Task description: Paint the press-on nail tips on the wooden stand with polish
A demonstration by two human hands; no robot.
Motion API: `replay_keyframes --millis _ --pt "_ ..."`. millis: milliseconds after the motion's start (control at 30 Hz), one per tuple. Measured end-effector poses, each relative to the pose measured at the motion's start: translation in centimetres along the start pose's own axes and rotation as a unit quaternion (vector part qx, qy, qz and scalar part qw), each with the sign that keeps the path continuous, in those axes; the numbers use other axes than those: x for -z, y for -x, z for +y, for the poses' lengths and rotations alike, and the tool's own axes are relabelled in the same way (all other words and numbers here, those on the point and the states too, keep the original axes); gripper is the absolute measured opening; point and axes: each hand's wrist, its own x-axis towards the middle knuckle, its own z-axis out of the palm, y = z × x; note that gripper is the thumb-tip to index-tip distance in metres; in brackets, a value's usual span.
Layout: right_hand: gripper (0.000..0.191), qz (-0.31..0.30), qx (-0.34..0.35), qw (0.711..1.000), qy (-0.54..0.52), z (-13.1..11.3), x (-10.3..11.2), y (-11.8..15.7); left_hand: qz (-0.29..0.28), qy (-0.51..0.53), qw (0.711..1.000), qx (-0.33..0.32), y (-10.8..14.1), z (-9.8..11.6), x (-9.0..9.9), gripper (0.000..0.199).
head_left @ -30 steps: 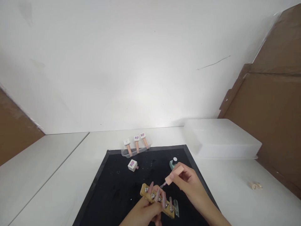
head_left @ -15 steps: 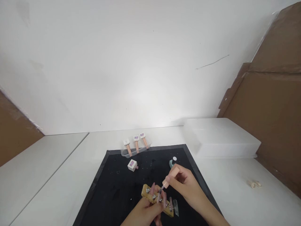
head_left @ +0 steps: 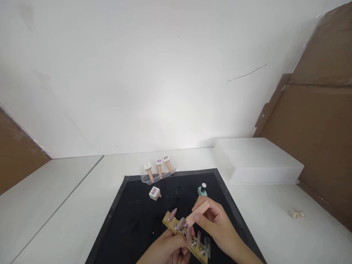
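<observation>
My left hand (head_left: 172, 246) is closed around a yellowish nail stand (head_left: 167, 219), which slants down to the right. Several false nails (head_left: 172, 214) stick up from its metal knobs, some pinkish, the rightmost one clear. My right hand (head_left: 220, 227) pinches the peach cap of a nail polish brush (head_left: 198, 212). The brush tip points down-left at the middle nails; its bristles are mostly hidden, so contact is unclear. Beyond my hands, a white polish bottle (head_left: 154, 193) lies on its side with its neck uncapped. A small teal bottle (head_left: 202, 190) with a black cap stands behind my right hand.
Three white bottles with peach caps lie in a clear plastic tray (head_left: 145, 180) at the back edge of the black mat (head_left: 129, 212). A white translucent box (head_left: 266, 174) sits back right. Small cream-coloured pieces (head_left: 297, 214) lie on the white table (head_left: 264, 209).
The nail stand has turned and tilted in my left hand. The brush cap has shifted slightly left and down, lying flatter, and the teal bottle shows more fully.
</observation>
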Motion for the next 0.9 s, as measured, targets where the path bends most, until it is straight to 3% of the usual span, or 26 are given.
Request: replay_keyframes --millis 167,333,667,900 --pt "0.028 -0.005 -0.029 0.999 -0.03 0.5 -0.1 -0.2 0.029 0.007 1.0 0.001 -0.1 -0.2 -0.1 0.024" --pt "0.029 0.031 0.008 0.998 0.047 0.1 0.1 -0.2 0.031 0.019 0.999 0.0 0.0 -0.1 -0.5 0.032" --pt "0.028 0.077 0.044 0.987 0.134 -0.1 0.9 -0.4 -0.03 0.024 0.999 -0.017 0.1 -0.3 0.0 0.024" --pt "0.026 0.076 0.072 0.991 0.081 -0.4 0.8 -0.3 -0.015 -0.001 1.0 -0.006 0.4 0.3 -0.2 0.026"
